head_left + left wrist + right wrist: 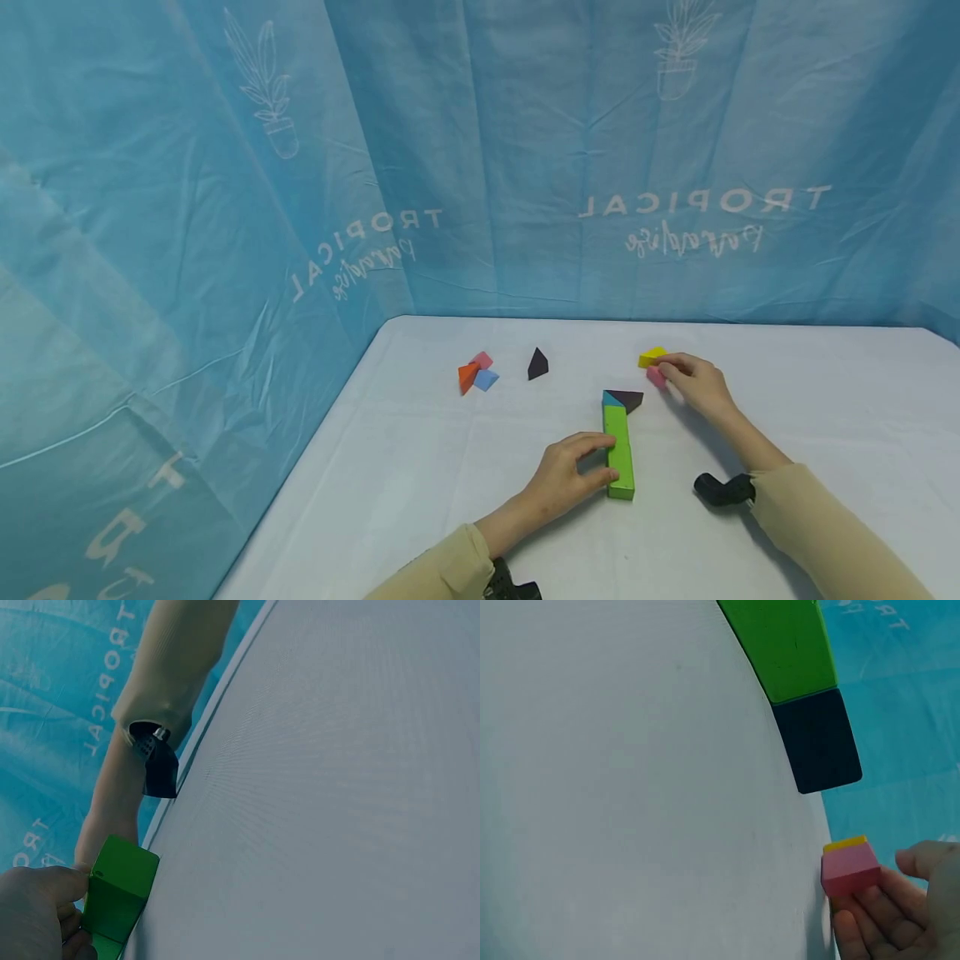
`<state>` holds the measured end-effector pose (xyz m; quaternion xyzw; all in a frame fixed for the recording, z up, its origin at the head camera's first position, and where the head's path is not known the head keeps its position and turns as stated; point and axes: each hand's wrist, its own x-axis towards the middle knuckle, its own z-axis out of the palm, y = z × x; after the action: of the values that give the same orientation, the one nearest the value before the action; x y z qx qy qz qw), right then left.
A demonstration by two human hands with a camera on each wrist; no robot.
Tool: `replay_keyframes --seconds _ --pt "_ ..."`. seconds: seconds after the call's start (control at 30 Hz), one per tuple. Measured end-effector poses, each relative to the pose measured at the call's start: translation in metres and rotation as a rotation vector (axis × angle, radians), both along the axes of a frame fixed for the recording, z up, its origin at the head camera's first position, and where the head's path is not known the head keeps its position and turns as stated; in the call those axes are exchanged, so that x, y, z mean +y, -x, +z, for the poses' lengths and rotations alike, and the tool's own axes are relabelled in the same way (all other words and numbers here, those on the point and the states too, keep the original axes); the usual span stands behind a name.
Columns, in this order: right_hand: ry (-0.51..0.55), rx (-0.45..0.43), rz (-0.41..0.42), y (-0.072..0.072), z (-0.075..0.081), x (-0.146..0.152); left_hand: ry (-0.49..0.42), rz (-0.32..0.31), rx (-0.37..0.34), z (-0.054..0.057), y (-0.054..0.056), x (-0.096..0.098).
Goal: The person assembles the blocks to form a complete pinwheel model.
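Observation:
In the head view a long green block (619, 458) lies near the table's middle. Thumb and fingertips of my left hand (558, 475) hold its left side; the left wrist view shows them against the green block (120, 881). A blue triangular block (610, 399) and a dark brown triangular block (628, 400) touch its far end. Farther right, my right hand (697, 385) touches a pink block (656, 377) beside a yellow block (651, 357). In the right wrist view its fingers meet the pink block (851, 870), while the thumb stands apart from it.
At the back left, an orange block (467, 378), a pink block (482, 360) and a light blue block (486, 380) lie clustered. A black block (537, 365) lies to their right. Blue printed curtains (525, 167) border the white table (420, 467).

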<state>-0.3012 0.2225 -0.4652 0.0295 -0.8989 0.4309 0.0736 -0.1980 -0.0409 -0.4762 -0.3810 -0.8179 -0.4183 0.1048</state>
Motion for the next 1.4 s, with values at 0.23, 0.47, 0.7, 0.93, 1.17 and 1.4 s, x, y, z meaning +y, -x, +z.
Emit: replay_keyframes --seconds 0.23,0.47,0.7,0.93,1.17,1.4 --pt "0.065 -0.035 0.059 -0.0039 0.0001 0.0045 0.003 0.006 -0.006 0.0019 0.0001 -0.0015" --pt "0.046 -0.011 0.110 -0.0061 -0.0004 0.0037 0.006 0.012 -0.020 0.0016 -0.0001 -0.0023" --pt "0.014 0.020 0.085 -0.0064 -0.0021 0.0012 0.001 0.008 -0.025 0.0006 -0.0004 -0.0013" --pt "-0.005 0.061 0.151 -0.0066 0.0005 0.0020 0.001 0.003 -0.002 0.0003 -0.0008 -0.0004" --pt "-0.059 0.060 0.231 -0.0032 0.0039 0.0016 0.002 0.002 0.025 0.0000 -0.0009 0.0010" --pt "-0.059 0.075 0.205 -0.0010 0.0022 -0.0010 0.003 -0.003 0.005 0.0012 -0.0009 0.0000"
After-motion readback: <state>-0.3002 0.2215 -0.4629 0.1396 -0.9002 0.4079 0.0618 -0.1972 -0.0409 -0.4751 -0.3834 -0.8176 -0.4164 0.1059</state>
